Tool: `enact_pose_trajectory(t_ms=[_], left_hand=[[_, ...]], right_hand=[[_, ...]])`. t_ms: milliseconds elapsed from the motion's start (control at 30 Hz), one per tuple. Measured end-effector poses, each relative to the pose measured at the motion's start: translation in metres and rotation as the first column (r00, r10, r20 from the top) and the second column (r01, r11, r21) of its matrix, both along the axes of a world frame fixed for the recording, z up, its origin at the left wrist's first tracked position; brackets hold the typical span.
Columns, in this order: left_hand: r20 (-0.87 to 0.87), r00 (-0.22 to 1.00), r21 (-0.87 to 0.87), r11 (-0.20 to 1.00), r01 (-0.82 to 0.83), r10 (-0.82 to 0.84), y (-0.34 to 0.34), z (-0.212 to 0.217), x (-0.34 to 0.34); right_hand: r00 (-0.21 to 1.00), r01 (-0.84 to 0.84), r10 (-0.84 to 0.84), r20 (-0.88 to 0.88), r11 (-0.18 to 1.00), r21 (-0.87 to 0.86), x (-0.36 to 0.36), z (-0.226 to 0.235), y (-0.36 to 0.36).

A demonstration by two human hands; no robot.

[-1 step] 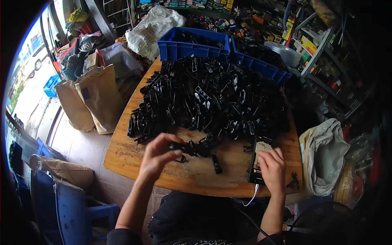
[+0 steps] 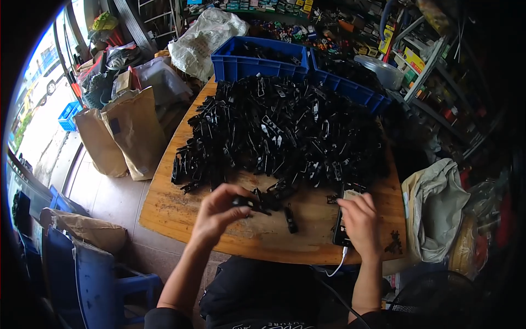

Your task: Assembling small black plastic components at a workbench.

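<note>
My left hand (image 2: 216, 214) pinches a small black plastic part (image 2: 245, 202) between thumb and fingertips, just above the wooden table (image 2: 175, 216). A few loose black parts (image 2: 289, 218) lie beside it. Behind them a large heap of the same black plastic parts (image 2: 279, 131) covers most of the tabletop. My right hand (image 2: 359, 219) rests on a dark phone (image 2: 338, 230) lying flat near the table's right front edge, with its fingers bent over the screen. A white cable (image 2: 339, 262) hangs from the phone's near end.
Two blue crates (image 2: 257, 60) (image 2: 350, 85) holding more black parts stand at the table's far edge. Brown paper bags (image 2: 131, 131) and a white sack (image 2: 205, 38) stand to the left, a grey bag (image 2: 438, 208) to the right, and a blue chair (image 2: 93, 274) at the lower left.
</note>
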State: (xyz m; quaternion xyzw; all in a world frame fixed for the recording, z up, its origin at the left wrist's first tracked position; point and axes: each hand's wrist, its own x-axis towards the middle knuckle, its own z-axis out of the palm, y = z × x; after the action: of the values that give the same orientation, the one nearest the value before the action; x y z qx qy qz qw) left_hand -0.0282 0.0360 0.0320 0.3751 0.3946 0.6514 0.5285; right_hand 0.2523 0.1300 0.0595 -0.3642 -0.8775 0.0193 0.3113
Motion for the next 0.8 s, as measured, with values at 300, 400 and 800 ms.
enact_pose_trajectory(t_ms=[300,400,800], left_hand=[[0.155,0.981,-0.094,0.99,-0.101,0.115,-0.024,-0.029,0.024],[0.183,0.955,-0.157,0.966,-0.205,0.232,-0.029,-0.028,0.029],[0.113,0.967,-0.148,0.966,-0.212,0.23,-0.031,-0.022,0.064]], right_hand=[[0.863,-0.121,0.096,0.495,0.992,0.019,-0.043,-0.022,0.043],[0.957,-0.282,0.288,-0.015,0.922,-0.265,-0.054,-0.008,0.015],[0.896,-0.266,0.133,-0.425,0.925,-0.272,-0.083,-0.003,-0.036]])
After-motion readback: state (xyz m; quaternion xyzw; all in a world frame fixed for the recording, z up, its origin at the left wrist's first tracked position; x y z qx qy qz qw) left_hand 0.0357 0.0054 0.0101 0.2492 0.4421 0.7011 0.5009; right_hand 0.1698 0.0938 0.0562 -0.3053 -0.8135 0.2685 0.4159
